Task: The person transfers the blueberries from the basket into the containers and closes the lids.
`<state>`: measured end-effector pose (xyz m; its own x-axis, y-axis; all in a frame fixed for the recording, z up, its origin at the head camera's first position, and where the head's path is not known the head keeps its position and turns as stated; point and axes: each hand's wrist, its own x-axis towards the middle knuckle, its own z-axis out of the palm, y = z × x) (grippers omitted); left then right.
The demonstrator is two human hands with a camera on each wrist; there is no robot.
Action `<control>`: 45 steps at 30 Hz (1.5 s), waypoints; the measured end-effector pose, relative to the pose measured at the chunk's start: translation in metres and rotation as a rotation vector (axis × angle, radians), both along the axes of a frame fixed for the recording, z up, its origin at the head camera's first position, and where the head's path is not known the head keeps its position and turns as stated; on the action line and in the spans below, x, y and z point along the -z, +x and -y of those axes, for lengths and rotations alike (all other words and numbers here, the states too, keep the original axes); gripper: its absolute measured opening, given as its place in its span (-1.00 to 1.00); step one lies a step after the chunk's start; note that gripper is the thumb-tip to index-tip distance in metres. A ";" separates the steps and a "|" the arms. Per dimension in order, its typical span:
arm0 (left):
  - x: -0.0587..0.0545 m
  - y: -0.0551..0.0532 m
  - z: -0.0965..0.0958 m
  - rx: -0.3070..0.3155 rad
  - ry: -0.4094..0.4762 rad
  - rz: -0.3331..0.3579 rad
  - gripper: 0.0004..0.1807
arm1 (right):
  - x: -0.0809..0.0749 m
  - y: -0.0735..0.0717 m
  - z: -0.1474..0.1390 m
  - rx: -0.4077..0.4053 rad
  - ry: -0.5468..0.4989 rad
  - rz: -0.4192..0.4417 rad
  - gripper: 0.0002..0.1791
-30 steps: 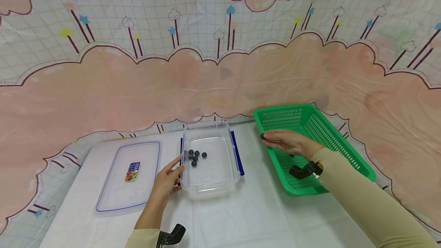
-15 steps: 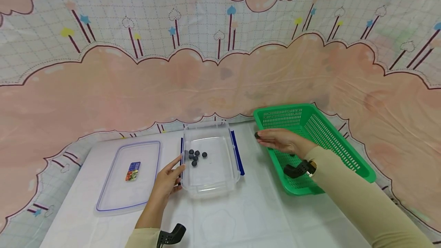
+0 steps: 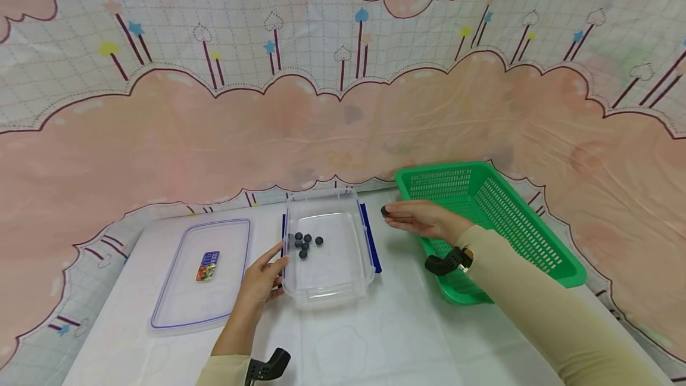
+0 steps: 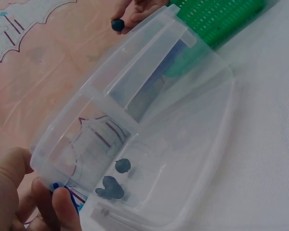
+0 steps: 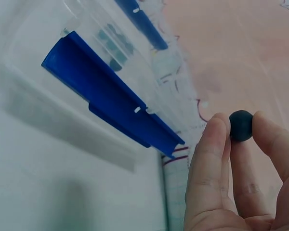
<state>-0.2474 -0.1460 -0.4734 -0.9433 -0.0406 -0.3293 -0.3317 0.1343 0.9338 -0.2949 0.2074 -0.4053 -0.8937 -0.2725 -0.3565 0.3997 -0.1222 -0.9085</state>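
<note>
Between thumb and fingertips my right hand (image 3: 423,218) pinches a round, dark blue blueberry (image 5: 241,125). That hand is in the air, between the clear plastic food container (image 3: 332,279) and the green basket (image 3: 455,298). Several more blueberries (image 3: 304,246) lie on the container's floor, toward its left side. My left hand (image 3: 259,279) grips the container's left side, its fingers by the blue latch there. In the right wrist view the other blue latch (image 5: 94,82) hangs folded out from the container's right wall. The container has no lid on it.
A clear lid (image 3: 177,308) with a blue seal and a small printed label (image 3: 207,266) lies flat on the white-covered table (image 3: 375,344), left of the container. A printed cloth backdrop (image 3: 268,142) rises behind the table.
My right hand has moved left with the blueberry, from over the green basket past its left rim toward the container. The left hand and the container have stayed in place.
</note>
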 end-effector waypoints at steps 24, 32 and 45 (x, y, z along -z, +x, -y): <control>0.001 0.002 -0.004 -0.019 -0.011 -0.039 -0.45 | 0.012 -0.012 0.051 -0.008 0.040 0.089 -0.62; 0.000 0.002 -0.004 -0.006 -0.018 -0.042 -0.45 | 0.009 -0.013 0.066 -0.030 0.013 0.090 -0.63; 0.000 0.001 -0.004 -0.014 -0.006 -0.031 -0.45 | 0.002 -0.022 0.087 -0.019 0.046 0.109 -0.63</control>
<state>-0.2463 -0.1425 -0.4733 -0.9523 -0.0557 -0.2999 -0.3048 0.1353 0.9427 -0.3171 0.1207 -0.4077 -0.8437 -0.2701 -0.4639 0.4984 -0.0733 -0.8638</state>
